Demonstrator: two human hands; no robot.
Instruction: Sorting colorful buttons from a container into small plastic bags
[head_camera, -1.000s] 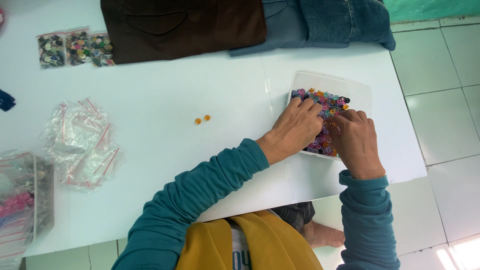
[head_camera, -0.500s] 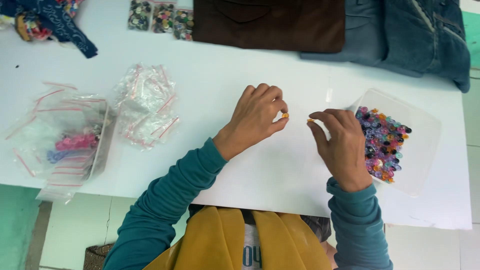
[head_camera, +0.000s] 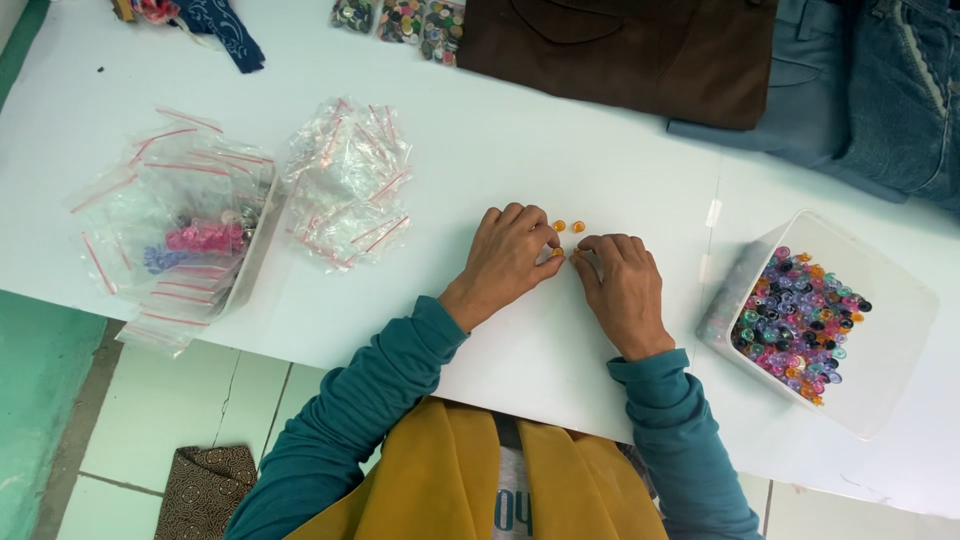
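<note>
My left hand (head_camera: 508, 258) rests on the white table (head_camera: 520, 150) and pinches a small orange button (head_camera: 556, 252) at its fingertips. My right hand (head_camera: 622, 285) lies beside it with curled fingers, its tips touching the left fingertips at that button. I cannot see anything held in the right hand. Two more orange buttons (head_camera: 568, 227) lie side by side on the table just beyond both hands. A clear plastic tub (head_camera: 900, 290) of many coloured buttons (head_camera: 795, 322) stands to the right of my right hand.
A heap of small zip bags (head_camera: 345, 180) lies left of my hands, and a clear box (head_camera: 255, 255) with more bags sits further left. Brown trousers (head_camera: 620, 50), blue jeans (head_camera: 870, 80) and bagged buttons (head_camera: 405, 20) line the far edge.
Both hands left the tub of buttons and moved left, each with a small orange button. They now meet on the table just below the two orange buttons lying there.
</note>
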